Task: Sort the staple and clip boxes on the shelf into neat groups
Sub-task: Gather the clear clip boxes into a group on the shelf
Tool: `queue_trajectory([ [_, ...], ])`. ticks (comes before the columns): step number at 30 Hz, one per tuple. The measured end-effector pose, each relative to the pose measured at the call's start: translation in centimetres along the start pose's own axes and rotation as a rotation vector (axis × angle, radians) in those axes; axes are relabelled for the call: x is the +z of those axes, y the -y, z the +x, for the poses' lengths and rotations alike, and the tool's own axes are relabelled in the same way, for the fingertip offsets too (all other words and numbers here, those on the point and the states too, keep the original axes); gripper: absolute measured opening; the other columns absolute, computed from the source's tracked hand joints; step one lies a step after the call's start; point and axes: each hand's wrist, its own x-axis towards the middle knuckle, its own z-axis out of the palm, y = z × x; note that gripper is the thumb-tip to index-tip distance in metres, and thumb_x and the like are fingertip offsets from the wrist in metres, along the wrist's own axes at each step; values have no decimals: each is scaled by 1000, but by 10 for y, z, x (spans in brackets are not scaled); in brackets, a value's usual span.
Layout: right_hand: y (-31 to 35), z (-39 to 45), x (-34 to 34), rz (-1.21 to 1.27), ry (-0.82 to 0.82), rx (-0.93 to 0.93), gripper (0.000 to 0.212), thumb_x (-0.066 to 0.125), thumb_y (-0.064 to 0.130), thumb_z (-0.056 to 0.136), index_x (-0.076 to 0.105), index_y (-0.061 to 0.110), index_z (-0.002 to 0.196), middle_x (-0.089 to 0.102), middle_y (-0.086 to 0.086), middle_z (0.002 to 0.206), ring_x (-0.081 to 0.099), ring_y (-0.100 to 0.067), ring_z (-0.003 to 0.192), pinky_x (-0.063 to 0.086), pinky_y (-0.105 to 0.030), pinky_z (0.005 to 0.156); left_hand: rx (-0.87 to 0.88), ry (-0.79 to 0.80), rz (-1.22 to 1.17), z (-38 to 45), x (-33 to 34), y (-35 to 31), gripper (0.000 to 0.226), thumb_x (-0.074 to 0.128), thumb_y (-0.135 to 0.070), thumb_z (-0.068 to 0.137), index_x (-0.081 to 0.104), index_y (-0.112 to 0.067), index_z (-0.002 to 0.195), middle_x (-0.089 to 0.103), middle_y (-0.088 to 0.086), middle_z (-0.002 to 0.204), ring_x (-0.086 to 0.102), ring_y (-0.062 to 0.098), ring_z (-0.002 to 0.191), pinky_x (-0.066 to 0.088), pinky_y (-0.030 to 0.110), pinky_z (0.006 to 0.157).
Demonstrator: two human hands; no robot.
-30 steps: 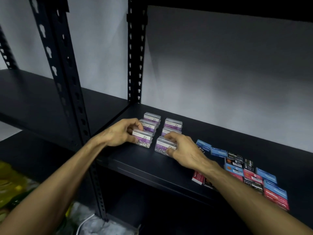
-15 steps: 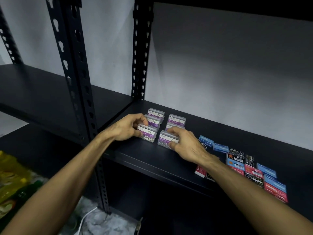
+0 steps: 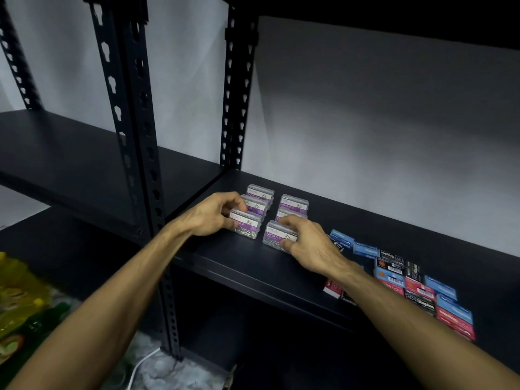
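Shelf: black metal shelf (image 3: 230, 257), running from centre frame to lower right.
Paper clip boxes: six clear paper clip boxes (image 3: 292, 205) in two columns of three at centre frame, long sides across the view, columns receding toward the wall.
Left hand: left hand (image 3: 209, 215) grips the front-left clip box (image 3: 246, 228), fingers curled over its top and left end.
Right hand: right hand (image 3: 306, 240) grips the front-right clip box (image 3: 277, 236), thumb at its front, fingers over the top.
Key relation: both front boxes lie directly under the hands; the unsorted staple boxes (image 3: 416, 288) lie to the lower right, just beside the right wrist, so the right hand is nearer.
Staple box state: jumbled, blue, red and black, at mixed angles.
Writing: "PAPER CLIP" on purple labels; "Staples" on several staple boxes; brand line too small to read.
Judgement: clip group looks nearly squared; staples not yet grouped.
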Motion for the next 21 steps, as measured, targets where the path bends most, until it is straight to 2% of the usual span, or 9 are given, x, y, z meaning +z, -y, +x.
queue_trajectory([
  [6,-2,1,1,23,1,-3,49,65,16,92,50,18,138,58,-3,134,58,-15,115,46,-21,87,-7,-3,6,-2,1,-4,32,72,10,79,61,-14,99,71,3,105,70,17,97,59,39,86],
  [10,-3,1,1,22,-4,-9,49,65,15,92,49,18,138,57,-2,136,57,-15,118,41,-17,84,-14,12,-1,-2,-1,-5,33,70,13,77,61,-12,97,70,8,104,70,23,96,59,43,85],
  [17,-4,1,1,33,6,-8,50,64,15,92,48,18,139,55,-3,138,55,-16,121,42,-19,88,-12,26,18,-3,-5,-7,34,66,15,76,63,-13,94,70,11,102,70,26,94,59,47,84],
  [21,-5,1,1,39,6,-12,51,64,16,92,48,18,140,54,-3,140,53,-17,125,39,-19,92,-10,15,34,-1,-3,-8,33,60,15,78,63,-14,93,70,8,96,69,19,84,58,47,83],
])
